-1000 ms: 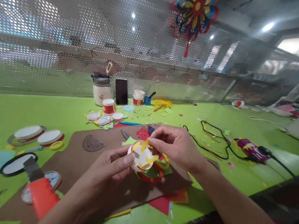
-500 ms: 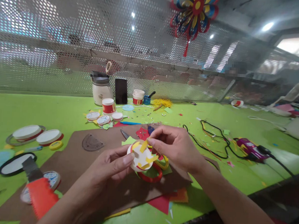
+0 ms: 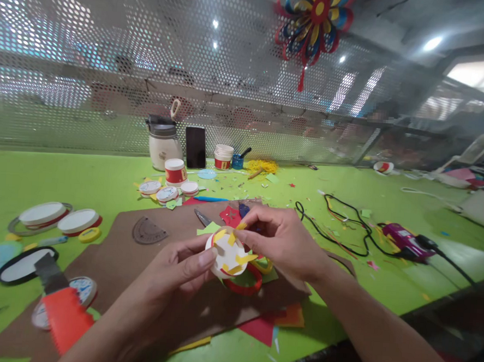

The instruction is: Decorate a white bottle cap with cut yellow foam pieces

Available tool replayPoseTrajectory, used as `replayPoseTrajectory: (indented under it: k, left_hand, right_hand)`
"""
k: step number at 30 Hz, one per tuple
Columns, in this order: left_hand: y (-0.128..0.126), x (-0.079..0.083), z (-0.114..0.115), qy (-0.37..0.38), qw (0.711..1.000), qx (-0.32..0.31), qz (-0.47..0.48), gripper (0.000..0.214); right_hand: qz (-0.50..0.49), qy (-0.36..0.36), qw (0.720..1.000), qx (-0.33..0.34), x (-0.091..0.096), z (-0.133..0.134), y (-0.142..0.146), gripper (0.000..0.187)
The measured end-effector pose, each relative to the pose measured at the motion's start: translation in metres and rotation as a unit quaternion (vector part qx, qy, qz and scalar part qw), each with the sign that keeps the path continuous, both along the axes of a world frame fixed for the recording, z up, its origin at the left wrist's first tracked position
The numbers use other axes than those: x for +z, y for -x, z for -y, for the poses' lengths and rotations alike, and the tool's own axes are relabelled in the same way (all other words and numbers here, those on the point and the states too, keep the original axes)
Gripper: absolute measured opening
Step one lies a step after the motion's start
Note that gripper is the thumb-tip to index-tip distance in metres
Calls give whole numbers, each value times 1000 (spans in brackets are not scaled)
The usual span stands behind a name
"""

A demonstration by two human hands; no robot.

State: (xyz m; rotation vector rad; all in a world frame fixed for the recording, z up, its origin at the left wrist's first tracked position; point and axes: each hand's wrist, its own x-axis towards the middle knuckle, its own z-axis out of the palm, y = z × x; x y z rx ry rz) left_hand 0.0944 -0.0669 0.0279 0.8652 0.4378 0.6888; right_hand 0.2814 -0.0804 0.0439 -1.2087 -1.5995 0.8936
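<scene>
My left hand (image 3: pixel 183 265) is closed on the edge of a small white round lid (image 3: pixel 230 254), thumb on top. Several yellow paper strips (image 3: pixel 245 259) stick out around its rim. With thumb and forefinger, my right hand (image 3: pixel 279 240) pinches a yellow paper strip (image 3: pixel 232 238) at the lid's upper edge. Beneath the hands, scissors with a red handle loop (image 3: pixel 247 284) lie partly hidden. A red paper piece (image 3: pixel 230 217) and a green paper scrap (image 3: pixel 207 229) lie just behind the lid.
Brown board (image 3: pixel 118 255) covers part of the green table. A protractor (image 3: pixel 149 231), a red-handled scraper (image 3: pixel 65 312) and white lids (image 3: pixel 43 212) lie left. Paper tubs (image 3: pixel 175 171) and a phone (image 3: pixel 195 148) stand behind. A corded purple tool (image 3: pixel 404 240) lies right.
My right hand has shifted slightly left and down, and the yellow strip in it now lies closer against the lid's edge. My left hand keeps its grip.
</scene>
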Motion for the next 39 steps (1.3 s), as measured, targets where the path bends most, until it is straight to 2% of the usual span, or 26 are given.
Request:
replayPoseTrajectory:
  k: [9,13,17,21,25,33,39]
  left_hand:
    - [2,-1,-2,-4,1000,6,-3,35]
    - [2,-2,-1,-4,1000,0,-7,36]
    - [2,-2,-1,10,1000,-10,-1,34]
    - [2,-4,-2,-13,1000,-14,5,32]
    - [0,-4,-2,-7,999,-27,21,32]
    - [0,-4,-2,22,999,-34,25,33]
    - [1,-5,-2,16,999,-32,29,32]
  right_hand:
    - [-8,-20,1000,-10,-1,-1,0,6]
    - [1,-38,999,-2,2,-1,1,3]
    - [7,-44,999,-6,3,-1,0,8]
    - [-10,-23,1000,-17,0,-1,1,9]
    - [-10,-35,999,-36,-4,-1,3,14]
    - [20,-64,997,-43,-6,-1,4,14]
    - [102,-92,990,-39,-2,0,2,12]
